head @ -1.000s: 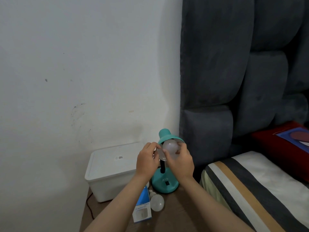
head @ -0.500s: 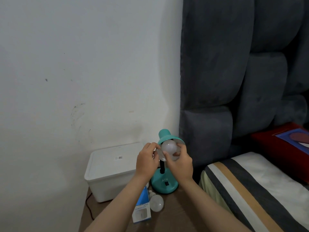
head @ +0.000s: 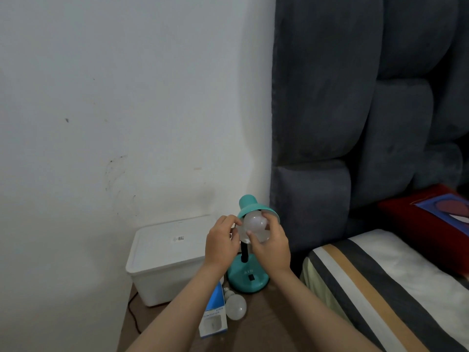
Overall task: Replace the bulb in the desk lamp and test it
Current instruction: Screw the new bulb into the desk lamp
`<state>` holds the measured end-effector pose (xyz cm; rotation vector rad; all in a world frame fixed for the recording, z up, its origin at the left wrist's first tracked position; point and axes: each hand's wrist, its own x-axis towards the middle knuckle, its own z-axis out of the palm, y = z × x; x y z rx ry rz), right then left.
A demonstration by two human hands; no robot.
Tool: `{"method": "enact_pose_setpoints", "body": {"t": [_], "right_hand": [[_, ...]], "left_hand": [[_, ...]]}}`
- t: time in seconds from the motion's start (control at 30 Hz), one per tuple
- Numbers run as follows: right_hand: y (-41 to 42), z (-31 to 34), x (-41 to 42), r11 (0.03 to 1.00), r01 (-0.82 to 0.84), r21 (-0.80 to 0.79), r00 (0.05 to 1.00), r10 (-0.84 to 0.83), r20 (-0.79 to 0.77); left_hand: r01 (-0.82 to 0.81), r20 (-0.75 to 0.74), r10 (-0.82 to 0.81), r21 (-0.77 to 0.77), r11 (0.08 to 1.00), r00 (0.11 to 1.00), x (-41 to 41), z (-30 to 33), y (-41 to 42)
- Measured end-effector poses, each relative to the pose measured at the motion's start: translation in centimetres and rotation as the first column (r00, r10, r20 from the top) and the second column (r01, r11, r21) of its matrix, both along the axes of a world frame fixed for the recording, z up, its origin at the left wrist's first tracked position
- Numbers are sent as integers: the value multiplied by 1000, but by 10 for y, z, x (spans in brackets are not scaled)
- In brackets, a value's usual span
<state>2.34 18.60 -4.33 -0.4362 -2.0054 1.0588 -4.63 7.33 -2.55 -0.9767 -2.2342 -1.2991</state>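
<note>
A teal desk lamp (head: 247, 279) stands on the brown bedside table (head: 258, 334), its shade (head: 250, 205) tipped toward me. A white bulb (head: 253, 224) sits in the mouth of the shade. My right hand (head: 270, 246) wraps its fingers around the bulb from below and from the right. My left hand (head: 222, 241) grips the left rim of the shade with its fingertips. A second white bulb (head: 235, 306) lies on the table in front of the lamp base, beside a blue and white bulb box (head: 213, 317). The lamp is unlit.
A white lidded plastic bin (head: 165, 260) stands at the table's back left against the wall. A dark cord (head: 133, 316) hangs off the table's left side. To the right are a grey padded headboard (head: 355, 110), a striped pillow (head: 385, 283) and a red cushion (head: 431, 214).
My right hand has turned a little around the bulb, its fingers shifting over the glass. The left hand stays on the shade and the lamp has not moved.
</note>
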Motion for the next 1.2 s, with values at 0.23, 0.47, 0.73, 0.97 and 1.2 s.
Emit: {"method": "enact_pose_setpoints", "body": {"t": [0.23,0.47,0.73,0.97,1.2], "right_hand": [[-2,0,-2,969,-3,246,998,-14,66],[-3,2,-2,1000,31,2,999,-31,4],[-7,-5,-1,994,62,86,998,-60,-22],[-6,-1,-6,993,55,107,999,-54,-3],[-3,0,-7,995,95,25,994,-94,-51]], "left_hand": [[-11,9,11,6,1000,1000,2,-1,1],[-4,-9,4,6,1000,1000,2,-2,2],[-5,2,5,15,1000,1000,2,-1,0],[-1,9,0,35,999,1000,3,0,0],[-3,-2,3,20,1000,1000,5,1,0]]}}
